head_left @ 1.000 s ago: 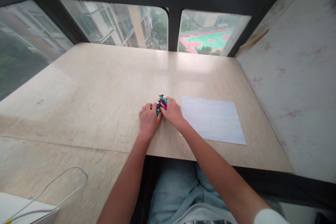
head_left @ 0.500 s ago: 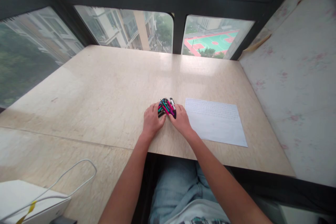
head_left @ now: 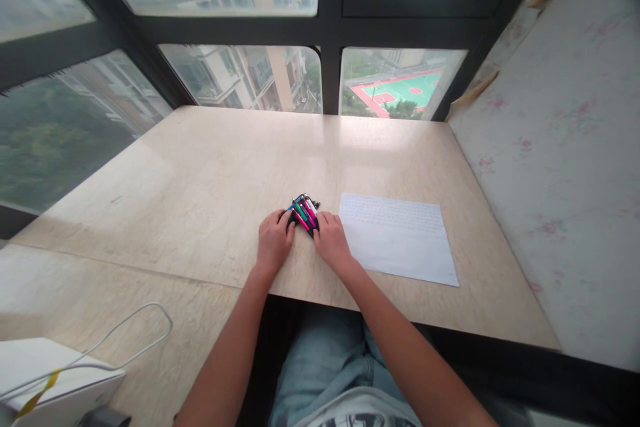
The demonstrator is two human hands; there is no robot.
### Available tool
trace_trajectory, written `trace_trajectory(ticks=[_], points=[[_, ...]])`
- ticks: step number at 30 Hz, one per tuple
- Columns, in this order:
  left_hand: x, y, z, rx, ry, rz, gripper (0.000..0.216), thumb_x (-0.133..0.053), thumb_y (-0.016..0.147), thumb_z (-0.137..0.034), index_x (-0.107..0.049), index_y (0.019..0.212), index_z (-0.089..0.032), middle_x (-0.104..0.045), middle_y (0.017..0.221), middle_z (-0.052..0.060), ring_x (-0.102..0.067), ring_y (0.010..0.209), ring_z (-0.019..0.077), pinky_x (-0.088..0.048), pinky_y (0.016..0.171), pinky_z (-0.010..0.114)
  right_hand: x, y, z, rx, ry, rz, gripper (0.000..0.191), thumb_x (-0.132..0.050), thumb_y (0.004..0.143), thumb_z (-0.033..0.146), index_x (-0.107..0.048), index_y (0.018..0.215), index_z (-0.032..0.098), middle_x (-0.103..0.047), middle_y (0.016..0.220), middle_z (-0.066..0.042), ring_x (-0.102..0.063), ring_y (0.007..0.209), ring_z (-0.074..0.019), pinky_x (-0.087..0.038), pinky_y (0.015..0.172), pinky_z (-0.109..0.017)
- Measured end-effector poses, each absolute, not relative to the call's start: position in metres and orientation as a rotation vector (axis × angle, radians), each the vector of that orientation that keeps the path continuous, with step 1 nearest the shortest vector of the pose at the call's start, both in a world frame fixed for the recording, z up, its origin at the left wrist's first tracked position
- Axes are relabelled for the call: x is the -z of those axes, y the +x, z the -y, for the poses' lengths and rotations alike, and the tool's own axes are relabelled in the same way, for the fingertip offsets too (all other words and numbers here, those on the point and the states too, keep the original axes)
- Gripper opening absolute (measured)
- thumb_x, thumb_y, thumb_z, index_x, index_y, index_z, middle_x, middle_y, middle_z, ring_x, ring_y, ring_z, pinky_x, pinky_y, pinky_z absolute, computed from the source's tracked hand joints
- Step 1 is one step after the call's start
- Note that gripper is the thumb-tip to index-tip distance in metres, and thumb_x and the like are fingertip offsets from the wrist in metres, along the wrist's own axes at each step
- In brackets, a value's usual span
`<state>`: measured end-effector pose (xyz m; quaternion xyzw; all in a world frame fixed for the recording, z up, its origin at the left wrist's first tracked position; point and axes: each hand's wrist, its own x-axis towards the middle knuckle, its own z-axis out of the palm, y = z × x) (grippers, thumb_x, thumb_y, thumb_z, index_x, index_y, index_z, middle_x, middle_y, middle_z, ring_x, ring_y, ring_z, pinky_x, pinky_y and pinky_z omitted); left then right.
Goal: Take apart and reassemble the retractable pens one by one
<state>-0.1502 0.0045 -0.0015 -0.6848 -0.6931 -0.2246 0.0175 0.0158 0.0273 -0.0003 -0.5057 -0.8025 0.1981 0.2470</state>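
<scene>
A bundle of pens (head_left: pixel 303 213) in pink, teal and black stands bunched between my two hands on the beige stone table (head_left: pixel 200 187). My left hand (head_left: pixel 273 243) curls round the bundle's left side. On the right side my right hand (head_left: pixel 331 244) presses against it with closed fingers. The lower ends of the pens are hidden between my hands. A white sheet of paper (head_left: pixel 397 238) with faint writing lies flat just right of my right hand.
A white box (head_left: pixel 55 387) with a white cable (head_left: pixel 125 337) sits at the near left. Dark-framed windows (head_left: pixel 330 20) run along the far edge, and a papered wall (head_left: pixel 555 167) closes the right side. My lap in jeans (head_left: pixel 325 360) is below the table's near edge.
Both hands stay closed round the pens. The bundle has tipped from leaning right to more upright and gathered tighter. The view has tilted up, showing more window.
</scene>
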Motion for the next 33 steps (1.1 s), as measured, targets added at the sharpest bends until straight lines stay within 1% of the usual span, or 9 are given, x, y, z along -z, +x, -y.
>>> trace_trajectory(ticks=[6,10,12,14,15,17,21,28,33], points=[[0.000,-0.147,-0.002,0.719,-2.048,2.183,0.037,-0.043,0.092,-0.028,-0.057,0.125,-0.017,-0.058,0.125,0.016,-0.052,0.119,0.0278,-0.038,0.102,0.044,-0.013,0.028,-0.024,-0.543,-1.377,2.152,0.037,-0.048,0.089,0.016,-0.052,0.125,0.013,-0.057,0.124,-0.013,-0.048,0.113,-0.0226,-0.039,0.099,-0.034],[-0.002,-0.142,0.003,0.838,-1.874,2.232,0.033,-0.046,0.091,-0.027,-0.059,0.119,-0.015,-0.060,0.119,0.017,-0.052,0.118,0.0283,-0.038,0.102,0.044,-0.023,0.045,-0.008,-0.469,-1.560,2.153,0.027,-0.045,0.093,0.019,-0.057,0.117,0.018,-0.064,0.110,-0.010,-0.055,0.103,-0.0229,-0.045,0.082,-0.032],[-0.003,-0.135,0.010,0.940,-1.788,2.269,0.029,-0.045,0.090,-0.026,-0.061,0.112,-0.015,-0.063,0.111,0.015,-0.057,0.108,0.0264,-0.043,0.095,0.041,-0.026,0.054,-0.001,-0.479,-1.630,2.180,0.022,-0.043,0.094,0.021,-0.061,0.107,0.020,-0.066,0.099,-0.008,-0.059,0.094,-0.0215,-0.043,0.073,-0.029],[-0.002,-0.125,0.018,1.078,-1.722,2.350,0.025,-0.043,0.091,-0.027,-0.063,0.100,-0.016,-0.067,0.095,0.011,-0.062,0.085,0.0216,-0.048,0.079,0.034,-0.026,0.060,0.005,-0.503,-1.684,2.208,0.021,-0.042,0.096,0.024,-0.063,0.096,0.021,-0.067,0.092,-0.006,-0.061,0.087,-0.0196,-0.041,0.067,-0.027],[-0.001,-0.119,0.023,1.139,-1.721,2.393,0.024,-0.043,0.092,-0.029,-0.064,0.096,-0.017,-0.068,0.087,0.008,-0.063,0.076,0.0194,-0.048,0.073,0.031,-0.026,0.063,0.007,-0.517,-1.706,2.224,0.022,-0.042,0.096,0.026,-0.063,0.091,0.021,-0.067,0.090,-0.006,-0.062,0.084,-0.0189,-0.039,0.065,-0.026],[0.002,-0.108,0.031,1.203,-1.778,2.437,0.023,-0.044,0.092,-0.030,-0.064,0.095,-0.019,-0.069,0.080,0.004,-0.063,0.069,0.0172,-0.047,0.067,0.028,-0.025,0.066,0.009,-0.539,-1.742,2.256,0.023,-0.043,0.096,0.028,-0.063,0.086,0.021,-0.068,0.089,-0.006,-0.062,0.080,-0.0183,-0.038,0.063,-0.026],[0.006,-0.095,0.036,1.126,-2.002,2.381,0.021,-0.048,0.089,-0.028,-0.067,0.095,-0.021,-0.073,0.087,0.004,-0.067,0.074,0.0180,-0.048,0.069,0.028,-0.021,0.067,0.008,-0.553,-1.756,2.300,0.023,-0.045,0.095,0.027,-0.063,0.084,0.020,-0.068,0.088,-0.005,-0.062,0.078,-0.0179,-0.037,0.062,-0.026],[0.008,-0.099,0.032,1.086,-2.120,2.371,0.022,-0.049,0.089,-0.029,-0.067,0.098,-0.020,-0.074,0.094,0.006,-0.068,0.080,0.0197,-0.050,0.074,0.030,-0.016,0.060,0.007,-0.557,-1.660,2.363,0.014,-0.051,0.093,0.031,-0.062,0.093,0.022,-0.066,0.095,-0.006,-0.062,0.088,-0.0193,-0.042,0.065,-0.027],[0.007,-0.100,0.031,1.205,-2.057,2.376,0.022,-0.049,0.088,-0.029,-0.068,0.095,-0.019,-0.073,0.090,0.006,-0.067,0.077,0.0194,-0.051,0.072,0.031,-0.015,0.046,-0.002,-0.535,-1.594,2.417,0.017,-0.047,0.096,0.031,-0.060,0.098,0.021,-0.064,0.098,-0.007,-0.062,0.086,-0.0197,-0.044,0.065,-0.027]])
